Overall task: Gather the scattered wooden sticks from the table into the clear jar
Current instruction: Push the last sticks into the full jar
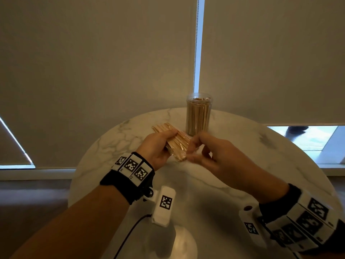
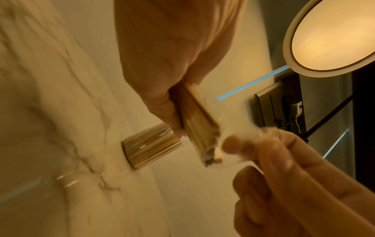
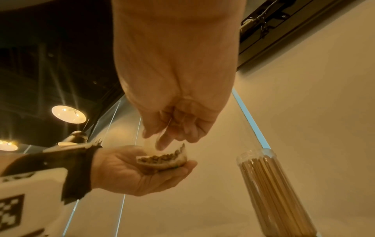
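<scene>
Left hand (image 1: 156, 146) grasps a bundle of sticks (image 1: 177, 144) above the desk (image 1: 242, 165); right hand (image 1: 211, 156) pinches its clear wrapper, apparently to free them for the jar (image 1: 198, 114).

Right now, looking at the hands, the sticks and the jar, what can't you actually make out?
- Right hand grip: its fingertips blur in the left wrist view, so whether it pinches a stick or the clear wrap is unclear.
- Bundle of sticks: count unreadable, the left hand covers part.
- Jar: base cut off in the right wrist view.
</scene>
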Tool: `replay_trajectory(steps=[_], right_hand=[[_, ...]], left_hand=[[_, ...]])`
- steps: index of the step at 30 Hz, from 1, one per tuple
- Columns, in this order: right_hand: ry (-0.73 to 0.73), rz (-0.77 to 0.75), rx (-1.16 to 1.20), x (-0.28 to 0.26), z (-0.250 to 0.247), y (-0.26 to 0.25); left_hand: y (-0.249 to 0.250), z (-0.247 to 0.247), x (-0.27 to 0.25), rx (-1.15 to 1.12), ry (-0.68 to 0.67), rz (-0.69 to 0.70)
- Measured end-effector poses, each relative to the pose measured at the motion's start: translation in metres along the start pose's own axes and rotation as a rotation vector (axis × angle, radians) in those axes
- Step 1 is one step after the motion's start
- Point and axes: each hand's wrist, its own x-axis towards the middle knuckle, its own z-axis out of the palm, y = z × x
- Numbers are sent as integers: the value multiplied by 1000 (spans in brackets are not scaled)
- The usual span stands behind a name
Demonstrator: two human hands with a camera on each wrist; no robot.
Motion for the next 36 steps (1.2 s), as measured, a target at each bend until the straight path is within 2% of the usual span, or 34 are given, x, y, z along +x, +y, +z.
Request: replay_trajectory(steps=[2, 5, 11, 15, 18, 22, 24, 26, 31, 36], right_hand=[[-80, -5, -118, 1, 1, 5], [-37, -73, -289, 8, 4, 11], [4, -83, -166, 3, -3, 21], [57, 43, -92, 7, -4, 37], [75, 321, 135, 20, 1, 45], [39, 725, 799, 46, 11, 43], [26, 807, 1120, 54, 16, 39], [36, 797, 1300, 58, 19, 40], [51, 822, 1272, 64, 27, 49], [-26, 838, 1149, 60, 26, 61]], left_hand=[[1, -1, 0, 22, -14, -8], [3, -2, -1, 22, -39, -17], [16, -15, 2, -154, -12, 22], [28, -24, 8, -295, -27, 143], [37, -15, 9, -238, -11, 289], [38, 19, 5, -61, 16, 449], [34, 39, 5, 10, 45, 484], [30, 54, 7, 58, 48, 497], [38, 73, 9, 51, 16, 531], [54, 69, 9, 9, 1, 523]])
